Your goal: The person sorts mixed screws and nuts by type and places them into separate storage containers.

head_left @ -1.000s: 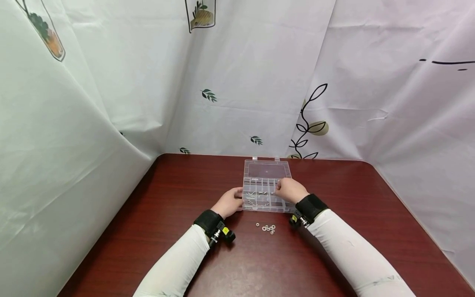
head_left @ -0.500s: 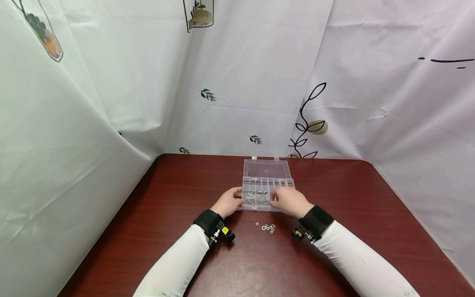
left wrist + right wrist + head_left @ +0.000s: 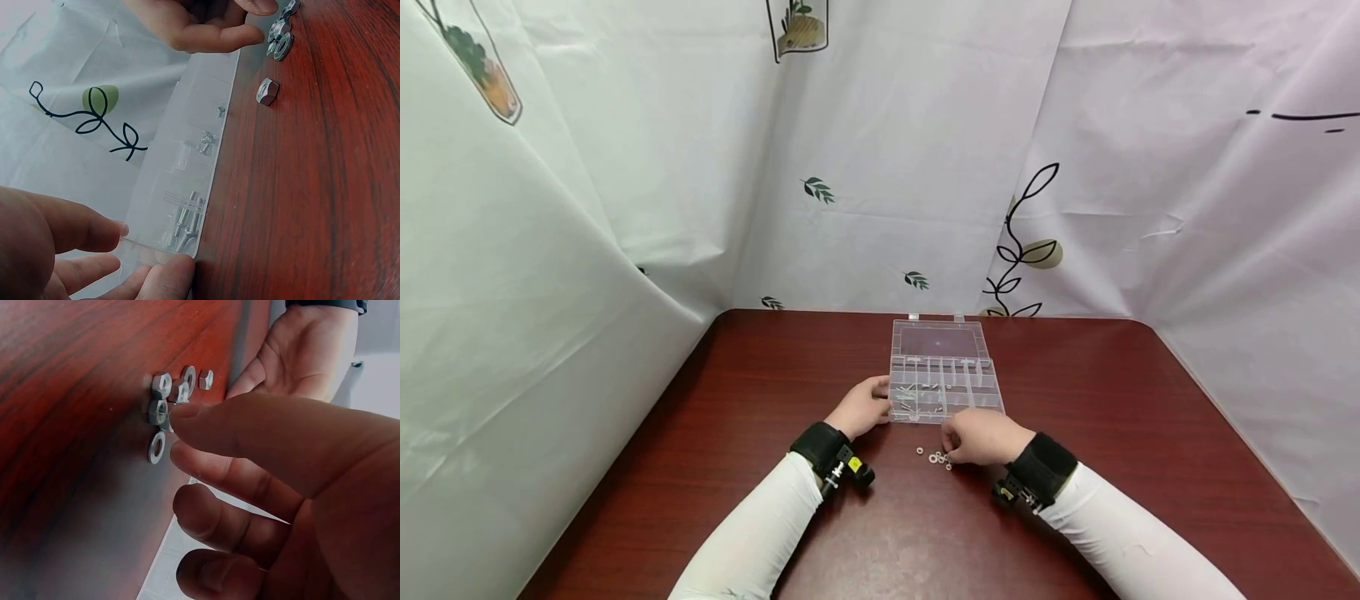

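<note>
A clear plastic compartment box [image 3: 917,419] lies with its lid [image 3: 940,340] folded back. My left hand [image 3: 859,408] holds its left side, with fingertips at the wall and front corner in the left wrist view. Small screws [image 3: 185,226] show through the box wall. In front of the box is a small group of metal hex nuts [image 3: 161,385] and flat washers [image 3: 157,447]. My right hand [image 3: 987,436] is low over this group, thumb and index apart, the thumb tip right at a nut. The other right fingers are loosely bent.
One hex nut [image 3: 267,92] lies apart from the group, on its left. The dark red wooden table [image 3: 805,358] ends at a white patterned curtain [image 3: 865,250] behind the box. Wrist cameras sit on both wrists.
My right hand has come down from over the box compartments toward me, to the nuts and washers. The left hand has stayed at the box's left side.
</note>
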